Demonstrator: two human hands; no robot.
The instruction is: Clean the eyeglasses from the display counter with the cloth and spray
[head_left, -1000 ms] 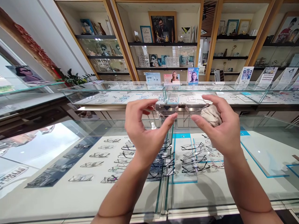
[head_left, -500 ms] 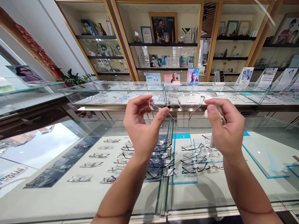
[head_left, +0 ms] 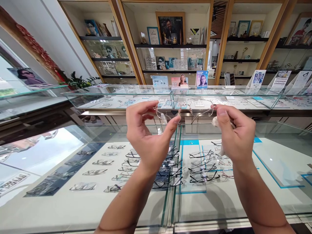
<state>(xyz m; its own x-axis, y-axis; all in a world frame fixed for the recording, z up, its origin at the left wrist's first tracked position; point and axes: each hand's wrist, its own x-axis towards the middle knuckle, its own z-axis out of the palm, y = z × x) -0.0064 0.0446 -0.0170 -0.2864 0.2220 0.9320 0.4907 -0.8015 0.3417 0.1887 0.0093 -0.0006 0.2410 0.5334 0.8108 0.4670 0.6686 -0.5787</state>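
Landmark: glass counter (head_left: 219, 208), nearest the viewer, with a seam down its middle.
Under the counter glass: rows of frames (head_left: 156, 162) on white trays, left and right of the seam.
Left hand (head_left: 146, 136): raised above the counter seam, thumb and forefinger pinching the left rim of the glasses (head_left: 185, 109).
Right hand (head_left: 237, 133): raised above the counter, right of the seam, fingers closed on a cloth (head_left: 215, 122) and gripping the right end of the glasses.
Glasses: thin-rimmed, clear lenses, held level between both hands, above the counter and clear of it.
Bottle (head_left: 159, 131): small, on the counter just behind the left hand.
Second case (head_left: 117, 97): glass, beyond the counter, with cards (head_left: 201, 79) on top.
Shelves (head_left: 170, 46): behind the second case, farthest from the counter, with pictures and certificates.
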